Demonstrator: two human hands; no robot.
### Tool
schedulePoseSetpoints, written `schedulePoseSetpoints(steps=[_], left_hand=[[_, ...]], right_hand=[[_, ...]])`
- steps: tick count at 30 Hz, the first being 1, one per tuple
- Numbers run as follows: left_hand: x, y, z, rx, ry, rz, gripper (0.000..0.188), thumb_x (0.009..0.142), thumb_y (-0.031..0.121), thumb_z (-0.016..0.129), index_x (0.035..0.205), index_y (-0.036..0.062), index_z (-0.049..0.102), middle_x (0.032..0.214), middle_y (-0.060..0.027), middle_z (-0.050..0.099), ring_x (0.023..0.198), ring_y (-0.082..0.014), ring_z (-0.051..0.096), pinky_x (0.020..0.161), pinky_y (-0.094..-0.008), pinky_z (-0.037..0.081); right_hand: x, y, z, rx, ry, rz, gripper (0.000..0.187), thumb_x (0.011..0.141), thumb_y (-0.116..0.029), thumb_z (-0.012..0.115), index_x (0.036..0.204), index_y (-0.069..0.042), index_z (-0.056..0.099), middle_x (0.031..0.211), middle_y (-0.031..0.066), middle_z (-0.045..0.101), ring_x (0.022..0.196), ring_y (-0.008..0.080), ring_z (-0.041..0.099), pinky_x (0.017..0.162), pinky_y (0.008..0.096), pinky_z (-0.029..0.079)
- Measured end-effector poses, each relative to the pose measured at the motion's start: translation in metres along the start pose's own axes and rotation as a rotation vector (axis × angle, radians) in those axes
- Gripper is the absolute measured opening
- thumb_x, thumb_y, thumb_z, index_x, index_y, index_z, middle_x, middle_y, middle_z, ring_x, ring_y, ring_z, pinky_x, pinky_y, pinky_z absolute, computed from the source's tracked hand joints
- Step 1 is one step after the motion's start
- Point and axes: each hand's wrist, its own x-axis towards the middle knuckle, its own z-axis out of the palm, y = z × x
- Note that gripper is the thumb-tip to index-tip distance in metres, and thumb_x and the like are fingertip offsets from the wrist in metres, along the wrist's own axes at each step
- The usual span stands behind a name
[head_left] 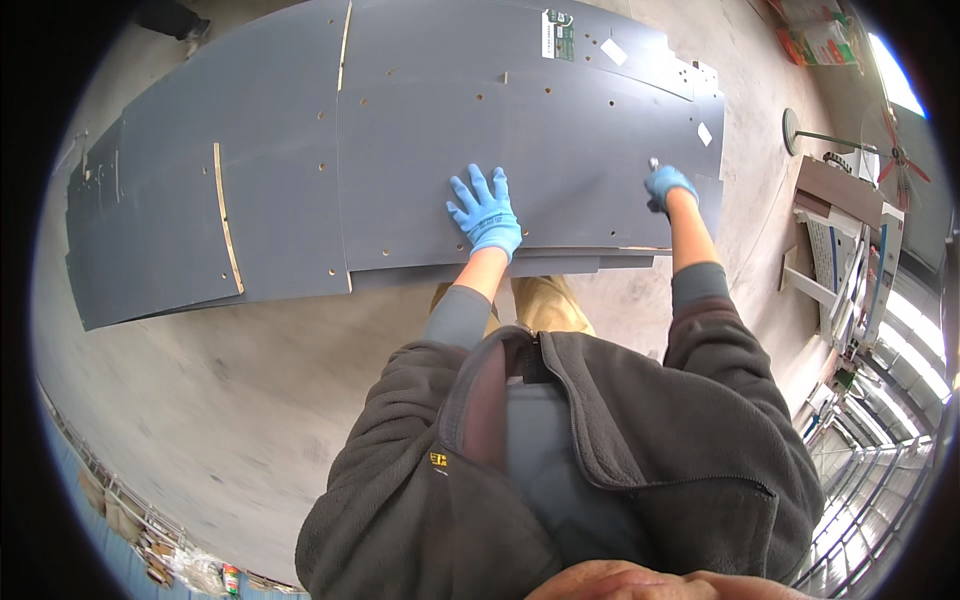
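Wide dark grey panels point(420, 130) with drilled holes lie in front of me, some overlapping. My left hand point(487, 213), in a light blue glove, rests flat on the panel surface near its front edge, fingers spread and nothing in them. Farther right, my right hand point(669, 186), gloved the same way, is closed around a small tool with a shiny metal end point(654, 162). That end pokes out past the fingers; a dark part shows below the hand. The tool's exact kind is hidden by the grip. I cannot tell whether it touches the panel.
A printed label point(558, 36) and white stickers point(614, 52) mark the panels' far right part. Beyond the right edge stand a fan point(897, 157) with red blades and stacked boards point(838, 255). Concrete floor point(230, 400) surrounds the panels. At top left, a person's shoe point(197, 32) shows.
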Motion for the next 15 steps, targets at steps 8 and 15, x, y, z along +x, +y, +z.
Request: schedulePoseSetpoints(steps=[8,15], left_hand=[[-0.004,-0.002,0.004,0.012,0.044,-0.001,0.101,0.094,0.037,0.074,0.176,0.0286,0.015,0.182,-0.0192,-0.001,0.165,-0.0549,-0.002,0.128,-0.0743,0.011],[-0.003,-0.002,0.014,0.06,0.115,-0.014,0.103,0.091,0.036,0.077,0.175,0.0304,0.017,0.182,-0.0174,0.004,0.166,-0.0503,0.003,0.129,-0.0706,0.013]], right_hand=[[-0.086,-0.093,0.094,0.087,-0.683,-0.753,0.047,0.102,-0.047,0.068,0.122,-0.005,0.072,0.086,0.0143,0.079,0.067,0.0199,0.074,0.064,0.0352,0.058],[-0.056,-0.072,0.056,0.492,-0.403,-0.471,0.038,0.106,-0.035,0.057,0.122,-0.001,0.063,0.086,0.0185,0.08,0.066,0.0262,0.077,0.056,0.0359,0.056]])
